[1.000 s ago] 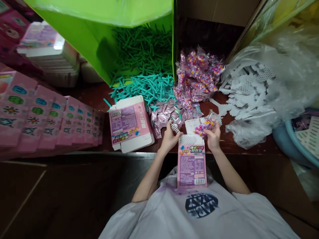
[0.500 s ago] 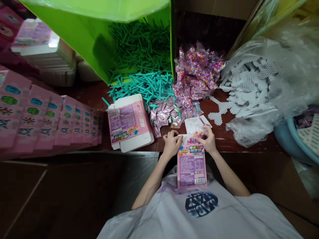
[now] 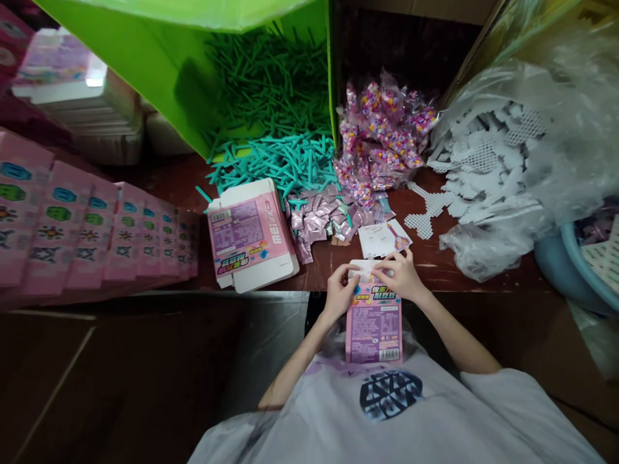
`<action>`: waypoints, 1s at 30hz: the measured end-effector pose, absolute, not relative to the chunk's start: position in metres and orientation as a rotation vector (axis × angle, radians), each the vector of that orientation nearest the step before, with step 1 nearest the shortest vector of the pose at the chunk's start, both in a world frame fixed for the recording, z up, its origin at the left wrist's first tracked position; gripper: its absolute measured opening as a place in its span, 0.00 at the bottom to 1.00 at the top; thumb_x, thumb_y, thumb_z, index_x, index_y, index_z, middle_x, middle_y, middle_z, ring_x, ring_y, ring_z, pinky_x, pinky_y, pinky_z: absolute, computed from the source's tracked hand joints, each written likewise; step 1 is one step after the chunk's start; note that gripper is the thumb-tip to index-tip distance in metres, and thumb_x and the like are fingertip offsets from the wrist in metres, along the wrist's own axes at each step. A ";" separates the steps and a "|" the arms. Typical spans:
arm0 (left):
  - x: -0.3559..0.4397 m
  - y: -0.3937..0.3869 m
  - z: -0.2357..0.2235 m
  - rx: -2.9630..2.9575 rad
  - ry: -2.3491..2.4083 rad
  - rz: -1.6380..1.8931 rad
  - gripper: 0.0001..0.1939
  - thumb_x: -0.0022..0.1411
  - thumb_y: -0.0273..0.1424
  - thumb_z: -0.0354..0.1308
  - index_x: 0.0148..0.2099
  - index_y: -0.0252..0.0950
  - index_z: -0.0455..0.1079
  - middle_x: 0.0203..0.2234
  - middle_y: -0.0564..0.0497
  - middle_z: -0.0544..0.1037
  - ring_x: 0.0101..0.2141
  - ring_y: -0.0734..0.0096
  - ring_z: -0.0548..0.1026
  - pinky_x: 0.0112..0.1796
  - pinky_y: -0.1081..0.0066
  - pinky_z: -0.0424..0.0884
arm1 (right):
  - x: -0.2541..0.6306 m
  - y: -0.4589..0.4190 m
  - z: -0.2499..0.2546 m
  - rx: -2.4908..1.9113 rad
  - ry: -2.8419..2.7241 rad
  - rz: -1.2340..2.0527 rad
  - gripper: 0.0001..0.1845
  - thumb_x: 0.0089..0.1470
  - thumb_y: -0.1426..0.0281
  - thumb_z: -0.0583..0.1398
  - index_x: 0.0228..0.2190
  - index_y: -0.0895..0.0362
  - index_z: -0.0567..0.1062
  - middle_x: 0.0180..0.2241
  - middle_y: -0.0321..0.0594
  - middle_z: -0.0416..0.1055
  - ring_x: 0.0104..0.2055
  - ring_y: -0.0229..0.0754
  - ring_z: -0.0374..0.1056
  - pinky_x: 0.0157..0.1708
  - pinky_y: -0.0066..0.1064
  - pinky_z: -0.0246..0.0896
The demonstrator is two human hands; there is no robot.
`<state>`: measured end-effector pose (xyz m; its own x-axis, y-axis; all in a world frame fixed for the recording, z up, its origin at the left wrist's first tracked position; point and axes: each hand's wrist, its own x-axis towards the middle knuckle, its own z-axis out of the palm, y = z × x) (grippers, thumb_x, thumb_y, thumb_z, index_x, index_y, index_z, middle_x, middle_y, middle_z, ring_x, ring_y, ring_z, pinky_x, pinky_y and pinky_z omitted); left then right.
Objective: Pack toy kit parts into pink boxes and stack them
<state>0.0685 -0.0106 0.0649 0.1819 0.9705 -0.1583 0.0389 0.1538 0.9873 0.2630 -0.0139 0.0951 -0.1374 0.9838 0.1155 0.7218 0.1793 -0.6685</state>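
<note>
A pink printed carton (image 3: pixel 373 322) stands against my chest with its open top end at the table edge. My left hand (image 3: pixel 339 294) grips the carton's upper left corner. My right hand (image 3: pixel 400 276) lies over the white top flap with its fingers pressed on it. The bead bag that was in my right hand is out of sight. Just beyond my hands lie white printed cards (image 3: pixel 384 237) on the brown table (image 3: pixel 435 264).
A flat pink carton stack (image 3: pixel 249 235) lies left of my hands, with a row of filled pink boxes (image 3: pixel 91 225) further left. Behind are teal plastic sticks (image 3: pixel 280 161) spilling from a green bin (image 3: pixel 145 71), bead bags (image 3: pixel 382 135), small foil packets (image 3: pixel 319 219), and white mesh boards (image 3: pixel 483 167) in plastic.
My right hand brought the bead bag down to the carton's open top; the bag is no longer visible. Both hands now sit on the carton's top flap.
</note>
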 end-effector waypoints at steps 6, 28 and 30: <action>0.070 -0.014 0.082 1.243 1.144 0.937 0.09 0.55 0.35 0.62 0.34 0.35 0.71 0.29 0.53 0.73 0.30 0.72 0.68 0.34 0.74 0.62 | 0.254 -0.025 0.092 -1.577 -1.422 0.432 0.13 0.59 0.61 0.56 0.29 0.53 0.75 0.29 0.37 0.75 0.38 0.43 0.72 0.64 0.53 0.37; 0.059 -0.013 0.091 1.195 1.081 0.971 0.19 0.46 0.32 0.68 0.42 0.37 0.72 0.42 0.49 0.75 0.39 0.67 0.73 0.40 0.72 0.67 | 0.261 -0.033 0.119 -1.467 -1.572 0.320 0.07 0.58 0.66 0.57 0.34 0.50 0.76 0.32 0.36 0.77 0.45 0.47 0.71 0.66 0.57 0.26; 0.059 -0.013 0.089 1.155 1.098 0.965 0.18 0.46 0.32 0.68 0.42 0.37 0.72 0.41 0.50 0.75 0.38 0.67 0.72 0.38 0.73 0.67 | 0.263 -0.033 0.123 -1.428 -1.741 0.350 0.10 0.59 0.67 0.55 0.35 0.49 0.78 0.36 0.36 0.78 0.47 0.48 0.69 0.66 0.58 0.24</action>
